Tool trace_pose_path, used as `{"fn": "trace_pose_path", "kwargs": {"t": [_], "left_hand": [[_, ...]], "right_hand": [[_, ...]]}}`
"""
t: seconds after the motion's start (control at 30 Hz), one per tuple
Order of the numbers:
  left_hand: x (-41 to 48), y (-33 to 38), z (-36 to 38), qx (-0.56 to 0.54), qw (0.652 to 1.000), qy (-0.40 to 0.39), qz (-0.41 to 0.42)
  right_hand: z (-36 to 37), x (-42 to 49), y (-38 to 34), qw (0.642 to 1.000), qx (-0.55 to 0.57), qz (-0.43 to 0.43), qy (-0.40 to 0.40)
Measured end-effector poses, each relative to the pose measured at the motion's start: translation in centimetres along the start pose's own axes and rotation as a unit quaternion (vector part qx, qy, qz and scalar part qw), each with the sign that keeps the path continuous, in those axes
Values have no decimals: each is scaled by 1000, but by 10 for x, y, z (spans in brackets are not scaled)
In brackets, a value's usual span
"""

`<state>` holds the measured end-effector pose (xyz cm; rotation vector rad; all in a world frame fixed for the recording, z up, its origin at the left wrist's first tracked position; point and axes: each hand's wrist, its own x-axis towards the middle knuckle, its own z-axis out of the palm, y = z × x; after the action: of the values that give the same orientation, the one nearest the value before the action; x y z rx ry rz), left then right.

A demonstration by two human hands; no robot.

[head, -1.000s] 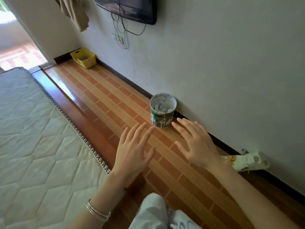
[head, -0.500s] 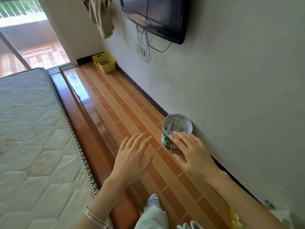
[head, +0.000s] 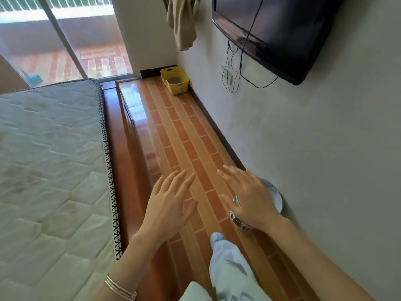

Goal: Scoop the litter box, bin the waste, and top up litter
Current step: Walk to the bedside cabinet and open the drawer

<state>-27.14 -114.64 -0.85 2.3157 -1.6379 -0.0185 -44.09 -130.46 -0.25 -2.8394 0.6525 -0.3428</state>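
Left hand: released, fingers straight and slightly spread, palm down, above the floor near its bed-side edge. Holds nothing. Thin bangles on the wrist.

Right hand: released, fingers straight and spread, palm down, directly over a round tub. Whether the palm touches the rim cannot be told. The hand covers most of the tub's mouth; contents hidden.

Tub: upright on the floor at its wall-side edge, against the skirting of the wall.

One foot in a pale shoe, with a light trouser leg, is on the floor between the two forearms.

Litter box: yellow, open-topped, at the far corner of the floor, against the wall and near the glass door. Grey material shows inside. Well apart from both hands.

Left of the floor strip: wooden bed frame with a quilted mattress. On the wall above: a dark TV, cables hanging below it, a beige cloth hanging in the far corner.
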Motion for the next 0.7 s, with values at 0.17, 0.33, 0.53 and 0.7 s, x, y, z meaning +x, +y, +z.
{"fn": "trace_pose_path", "kwargs": {"t": [0.17, 0.33, 0.53, 0.7], "left_hand": [[55, -21, 17, 16, 998, -9, -54], [140, -46, 8, 29, 996, 15, -89], [219, -74, 3, 45, 991, 29, -120], [263, -102, 17, 30, 989, 22, -147]], "right_hand": [[13, 71, 42, 999, 25, -34, -30], [0, 173, 90, 995, 9, -93, -39], [-6, 276, 119, 990, 21, -136, -27], [26, 326, 131, 990, 34, -129, -42]]}}
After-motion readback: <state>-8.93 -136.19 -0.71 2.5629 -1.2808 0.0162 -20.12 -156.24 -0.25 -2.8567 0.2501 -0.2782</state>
